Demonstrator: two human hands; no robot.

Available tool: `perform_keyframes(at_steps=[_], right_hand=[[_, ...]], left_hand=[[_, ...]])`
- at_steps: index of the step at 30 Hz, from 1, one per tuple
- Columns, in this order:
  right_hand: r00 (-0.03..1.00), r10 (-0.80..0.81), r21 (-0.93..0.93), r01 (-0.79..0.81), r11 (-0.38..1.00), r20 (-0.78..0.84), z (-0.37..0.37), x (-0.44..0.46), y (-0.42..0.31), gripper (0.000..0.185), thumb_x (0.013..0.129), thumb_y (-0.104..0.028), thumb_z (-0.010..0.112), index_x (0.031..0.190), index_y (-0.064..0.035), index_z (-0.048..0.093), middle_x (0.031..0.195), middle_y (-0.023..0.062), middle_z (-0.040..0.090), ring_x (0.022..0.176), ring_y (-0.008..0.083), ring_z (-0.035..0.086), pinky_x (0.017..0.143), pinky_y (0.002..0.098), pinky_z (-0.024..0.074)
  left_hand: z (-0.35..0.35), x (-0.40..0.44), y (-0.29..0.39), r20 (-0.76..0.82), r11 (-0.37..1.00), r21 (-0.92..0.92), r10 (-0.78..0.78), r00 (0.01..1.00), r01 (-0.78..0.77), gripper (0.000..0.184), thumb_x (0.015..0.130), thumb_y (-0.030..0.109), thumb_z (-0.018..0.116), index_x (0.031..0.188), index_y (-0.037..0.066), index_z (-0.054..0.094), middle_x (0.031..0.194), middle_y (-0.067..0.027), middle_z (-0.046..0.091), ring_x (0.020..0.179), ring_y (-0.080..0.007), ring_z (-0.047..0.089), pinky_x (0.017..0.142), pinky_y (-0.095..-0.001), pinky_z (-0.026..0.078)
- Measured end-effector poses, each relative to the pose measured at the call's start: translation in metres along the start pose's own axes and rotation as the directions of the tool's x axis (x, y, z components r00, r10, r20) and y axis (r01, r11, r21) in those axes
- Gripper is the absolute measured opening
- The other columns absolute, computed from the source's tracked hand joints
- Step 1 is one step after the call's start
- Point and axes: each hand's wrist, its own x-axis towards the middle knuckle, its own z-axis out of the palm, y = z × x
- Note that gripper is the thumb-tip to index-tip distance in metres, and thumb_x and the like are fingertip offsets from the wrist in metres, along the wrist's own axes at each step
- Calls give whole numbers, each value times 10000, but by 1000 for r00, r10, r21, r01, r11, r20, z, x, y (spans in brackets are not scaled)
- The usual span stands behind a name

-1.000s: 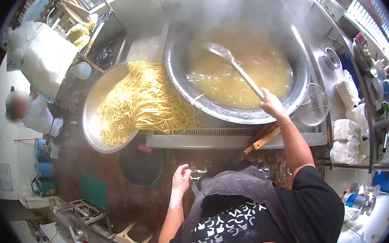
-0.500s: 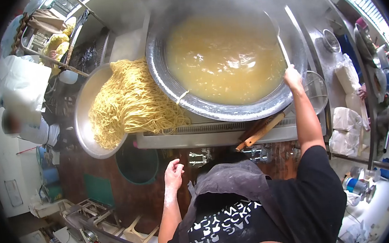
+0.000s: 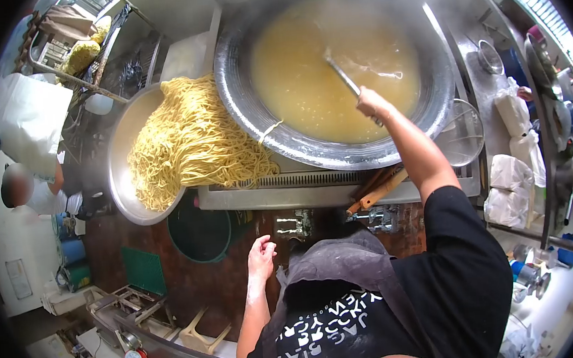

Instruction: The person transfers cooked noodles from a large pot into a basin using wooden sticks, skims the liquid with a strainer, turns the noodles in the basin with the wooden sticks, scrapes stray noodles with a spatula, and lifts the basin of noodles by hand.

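Note:
My right hand [image 3: 375, 103] grips the metal handle of a ladle [image 3: 344, 73] over a wide pot [image 3: 245, 118]. The ladle's head is hidden in the cloudy yellowish liquid [image 3: 304, 56], which steams. Low in front of my apron, my left hand [image 3: 261, 256] hangs with loosely bent fingers and holds nothing. Left of the pot, a heap of yellow noodles [image 3: 196, 139] fills a metal bowl [image 3: 123, 185] and spills over its right side toward the pot. One noodle strand [image 3: 269, 132] lies across the pot's rim.
A wire strainer [image 3: 465, 134] rests right of the pot, and wooden handles [image 3: 381, 190] stick out below its front edge. A dark green bin [image 3: 200, 236] stands on the floor under the bowl. At the far left is another person [image 3: 38, 188]. White bags [image 3: 509, 188] lie on the right.
My right hand and the ladle have swept left across the pot, from its right rim toward the middle. My left hand has barely moved. The person at the left has shifted.

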Motion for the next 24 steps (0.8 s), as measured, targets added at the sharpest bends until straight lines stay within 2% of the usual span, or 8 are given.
perform_keyframes(at_steps=[3, 6, 10, 11, 13, 15, 17, 24], right_hand=[[998, -51, 135, 47, 990, 27, 44, -43, -15, 320, 828, -174, 648, 1042, 30, 527, 704, 189, 639, 581, 282, 646, 517, 416, 518], [951, -307, 194, 296, 935, 29, 81, -93, -25, 194, 879, -151, 611, 969, -4, 523, 646, 94, 577, 532, 207, 591, 456, 356, 465], [961, -230, 788, 23, 615, 152, 95, -182, -91, 128, 925, -154, 591, 933, -56, 509, 628, 8, 529, 492, 101, 497, 400, 278, 383], [975, -190, 607, 82, 791, 117, 94, -208, -107, 184, 907, -167, 617, 993, -33, 524, 650, 35, 551, 501, 106, 508, 404, 286, 389], [976, -165, 565, 55, 823, 145, 93, -241, -142, 286, 897, -179, 644, 1080, 4, 524, 685, 45, 552, 529, 109, 521, 431, 307, 415], [975, -205, 603, 115, 789, 82, 91, -286, -184, 364, 894, -204, 650, 1122, 43, 510, 714, 115, 602, 597, 213, 609, 534, 393, 488], [941, -333, 479, 318, 818, -55, 141, -281, -189, 378, 922, -188, 593, 1187, 43, 456, 877, 302, 656, 846, 473, 655, 781, 513, 505], [795, -565, 114, 597, 794, -222, 169, -282, -223, 428, 883, -118, 549, 1293, -42, 454, 876, 237, 661, 844, 431, 654, 745, 529, 510]], left_hand=[[-9, 6, -3, 21, 999, 9, 42, 999, -42, 353, 942, 122, 622, 1263, -15, 571, 929, -58, 664, 769, -114, 629, 719, -258, 544], [-16, 2, 15, 47, 990, 92, 101, 994, -105, 346, 947, 137, 613, 1259, -8, 574, 935, -64, 665, 774, -125, 637, 730, -267, 548], [-36, 6, 3, 69, 975, 112, 186, 980, -193, 338, 944, 152, 625, 1247, 9, 576, 951, -68, 689, 740, -112, 642, 688, -261, 540], [-41, 5, 0, 68, 973, 113, 196, 978, -203, 337, 944, 151, 624, 1247, 9, 576, 952, -69, 690, 741, -112, 642, 687, -261, 540], [-52, -3, -1, 61, 969, 117, 212, 975, -218, 337, 944, 149, 623, 1247, 9, 577, 955, -70, 691, 741, -113, 643, 687, -262, 540], [-64, -12, -8, 58, 966, 126, 222, 973, -228, 329, 947, 151, 620, 1242, 9, 578, 955, -71, 691, 743, -113, 643, 690, -263, 541], [-73, -15, -16, 58, 961, 145, 230, 971, -237, 323, 949, 152, 621, 1238, 12, 580, 949, -70, 690, 741, -113, 640, 692, -263, 542], [-82, -28, -48, 48, 968, 50, 242, 969, -244, 313, 950, 152, 625, 1225, 10, 582, 930, -63, 683, 736, -113, 633, 690, -258, 539]])
